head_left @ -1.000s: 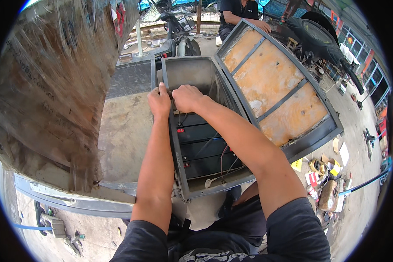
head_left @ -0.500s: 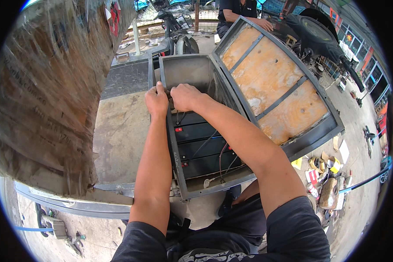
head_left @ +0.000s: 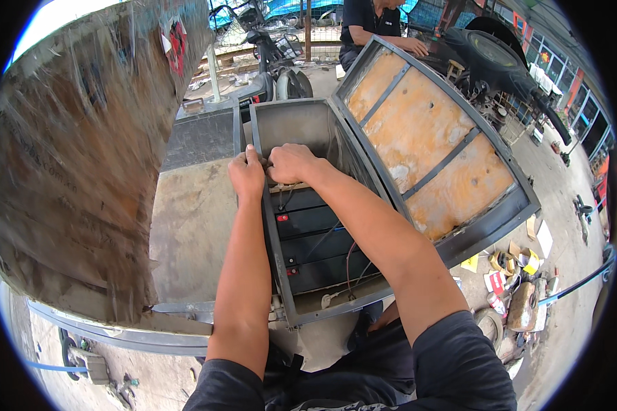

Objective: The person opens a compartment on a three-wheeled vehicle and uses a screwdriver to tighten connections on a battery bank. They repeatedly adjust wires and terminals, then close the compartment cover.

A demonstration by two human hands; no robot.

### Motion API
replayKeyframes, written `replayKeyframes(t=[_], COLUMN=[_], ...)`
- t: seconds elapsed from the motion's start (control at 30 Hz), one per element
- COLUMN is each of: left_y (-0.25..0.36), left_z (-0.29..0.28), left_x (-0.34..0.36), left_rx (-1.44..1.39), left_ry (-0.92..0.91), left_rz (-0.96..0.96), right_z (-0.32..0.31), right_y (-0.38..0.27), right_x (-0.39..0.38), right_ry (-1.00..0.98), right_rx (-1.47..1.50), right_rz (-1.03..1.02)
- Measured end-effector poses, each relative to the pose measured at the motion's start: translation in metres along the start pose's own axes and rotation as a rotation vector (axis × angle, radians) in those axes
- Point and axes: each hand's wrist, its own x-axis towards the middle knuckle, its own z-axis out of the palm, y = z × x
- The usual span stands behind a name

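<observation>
Two curled hands meet at the left rim of an open box [head_left: 291,122].
The left hand [head_left: 245,175], thumb up, and the right hand [head_left: 291,164], knuckles up, are close together, fingers bent inward; whether they pinch anything, I cannot tell. Black batteries [head_left: 317,234] lie inside the box, nearer the person; the lid [head_left: 435,127] leans open to the right.

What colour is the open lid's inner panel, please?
The panel is mottled orange, clearest in the head view.
</observation>
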Motion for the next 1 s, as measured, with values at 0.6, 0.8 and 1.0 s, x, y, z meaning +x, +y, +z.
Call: replayKeyframes(t=[0.6,0.8,1.0], left_y=[-0.016,-0.014,-0.014], left_z=[0.014,0.010,0.012], left_x=[0.008,0.008,0.007], left_rx=[-0.066,-0.053,-0.046], left_ry=[-0.006,0.032,0.044], left_rz=[-0.019,-0.022,0.014], right_z=[0.085,0.081,0.081], right_y=[0.023,0.000,-0.001], right_x=[0.035,0.030,0.031], right_ry=[0.836,0.948,0.931], right_rx=[0.811,0.791,0.745], right_rz=[0.013,0.247,0.214])
